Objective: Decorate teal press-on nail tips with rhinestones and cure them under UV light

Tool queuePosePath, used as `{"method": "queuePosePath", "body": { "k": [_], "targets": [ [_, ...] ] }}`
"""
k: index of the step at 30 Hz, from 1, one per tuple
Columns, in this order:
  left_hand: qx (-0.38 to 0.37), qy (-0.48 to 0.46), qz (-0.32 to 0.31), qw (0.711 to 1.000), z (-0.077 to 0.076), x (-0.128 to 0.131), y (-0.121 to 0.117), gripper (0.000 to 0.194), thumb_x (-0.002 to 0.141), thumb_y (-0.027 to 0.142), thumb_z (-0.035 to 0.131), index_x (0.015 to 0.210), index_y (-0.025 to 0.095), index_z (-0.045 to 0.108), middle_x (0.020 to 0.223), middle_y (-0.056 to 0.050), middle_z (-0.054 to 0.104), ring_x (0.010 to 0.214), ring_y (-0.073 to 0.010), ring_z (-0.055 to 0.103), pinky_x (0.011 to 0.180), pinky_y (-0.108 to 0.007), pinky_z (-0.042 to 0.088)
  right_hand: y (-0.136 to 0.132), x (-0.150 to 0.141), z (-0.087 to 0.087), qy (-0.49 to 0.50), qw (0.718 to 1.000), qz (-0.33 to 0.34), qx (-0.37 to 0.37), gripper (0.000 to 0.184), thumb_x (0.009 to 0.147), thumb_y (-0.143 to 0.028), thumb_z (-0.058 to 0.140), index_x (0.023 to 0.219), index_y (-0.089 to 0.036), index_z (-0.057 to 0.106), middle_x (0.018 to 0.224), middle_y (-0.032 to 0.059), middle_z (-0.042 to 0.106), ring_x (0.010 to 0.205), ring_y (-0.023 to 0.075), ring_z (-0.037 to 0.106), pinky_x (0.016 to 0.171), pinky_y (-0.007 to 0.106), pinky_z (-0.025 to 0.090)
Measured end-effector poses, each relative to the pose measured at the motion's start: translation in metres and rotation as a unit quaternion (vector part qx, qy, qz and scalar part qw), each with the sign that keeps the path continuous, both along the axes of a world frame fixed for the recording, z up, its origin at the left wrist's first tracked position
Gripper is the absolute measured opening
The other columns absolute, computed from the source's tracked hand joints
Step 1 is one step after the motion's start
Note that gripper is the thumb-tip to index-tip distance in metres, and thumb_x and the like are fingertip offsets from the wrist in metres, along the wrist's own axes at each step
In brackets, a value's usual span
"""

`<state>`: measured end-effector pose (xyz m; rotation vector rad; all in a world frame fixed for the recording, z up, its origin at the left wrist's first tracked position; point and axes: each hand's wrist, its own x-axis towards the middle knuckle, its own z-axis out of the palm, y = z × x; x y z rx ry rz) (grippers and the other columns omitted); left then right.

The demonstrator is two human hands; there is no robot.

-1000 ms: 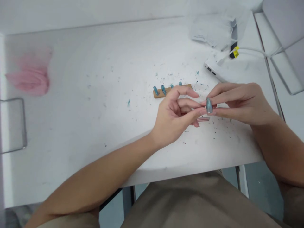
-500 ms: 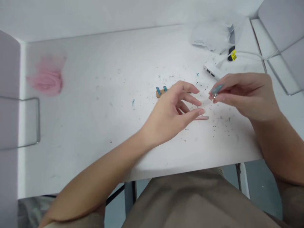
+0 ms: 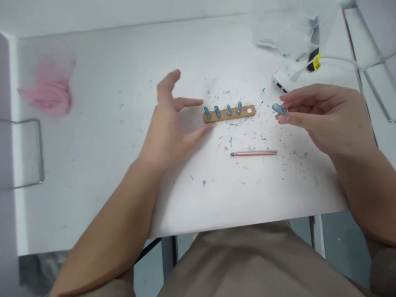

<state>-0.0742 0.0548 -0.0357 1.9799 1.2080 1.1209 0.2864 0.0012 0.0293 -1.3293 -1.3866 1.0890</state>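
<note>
Between the thumb and fingers of my right hand (image 3: 331, 113) is a blue-green press-on nail (image 3: 279, 109), held above the table. My left hand (image 3: 173, 119) is open, its thumb and fingers spread around the left end of a brown strip-shaped stand (image 3: 223, 115). Whether the left thumb touches the stand I cannot tell. Several matching blue-green nails (image 3: 229, 110) stick up from the stand in a row, and a white round spot (image 3: 249, 110) shows bare at its right end. In front of the stand lies a thin pink pen-like tool (image 3: 255, 153) with a metal tip.
Blue-green flecks and dark crumbs are scattered over the white table (image 3: 108, 165). A white hub-like block (image 3: 283, 80) with a cable (image 3: 337, 60) and a clear plastic bag (image 3: 278, 35) sit at the back right. Pink cloth (image 3: 51, 97) lies far left.
My left hand has moved left, from in front of the stand to its left end, uncovering the row of nails and the pink tool. My right hand still holds its nail, now turned differently.
</note>
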Motion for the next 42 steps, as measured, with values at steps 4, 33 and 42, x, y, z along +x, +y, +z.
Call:
{"method": "queuePosePath", "body": {
  "k": [4, 33, 42],
  "targets": [
    [0.029, 0.074, -0.023, 0.997, -0.006, 0.002, 0.002, 0.113, 0.07, 0.053, 0.106, 0.164, 0.044, 0.043, 0.128, 0.005, 0.082, 0.118, -0.0306, 0.074, 0.111, -0.057, 0.049, -0.001, -0.001, -0.002, -0.023, 1.0, -0.004, 0.01, 0.027, 0.077, -0.037, 0.102, 0.102, -0.034, 0.09, 0.1, -0.0002, 0.078, 0.089, 0.0103, 0.076, 0.086, 0.023, 0.069],
    [0.025, -0.128, -0.051, 0.99, 0.025, 0.031, -0.027, 0.088, 0.069, 0.043, 0.109, 0.142, 0.037, 0.061, 0.151, -0.002, 0.062, 0.101, -0.0223, 0.085, 0.105, -0.05, 0.074, -0.006, -0.01, 0.011, -0.023, 0.999, 0.006, 0.033, 0.017, 0.078, -0.028, 0.1, 0.09, -0.028, 0.088, 0.092, 0.0006, 0.074, 0.084, 0.0091, 0.069, 0.072, 0.022, 0.06],
    [0.052, -0.109, -0.06, 0.991, 0.033, 0.038, -0.037, 0.083, 0.074, 0.028, 0.106, 0.144, 0.038, 0.063, 0.15, -0.001, 0.064, 0.103, -0.0203, 0.085, 0.104, -0.045, 0.077, -0.006, -0.011, 0.009, -0.031, 0.999, 0.027, 0.025, 0.013, 0.081, -0.032, 0.097, 0.089, -0.029, 0.087, 0.106, 0.0003, 0.074, 0.1, 0.0127, 0.073, 0.075, 0.024, 0.061]
  ]
}}
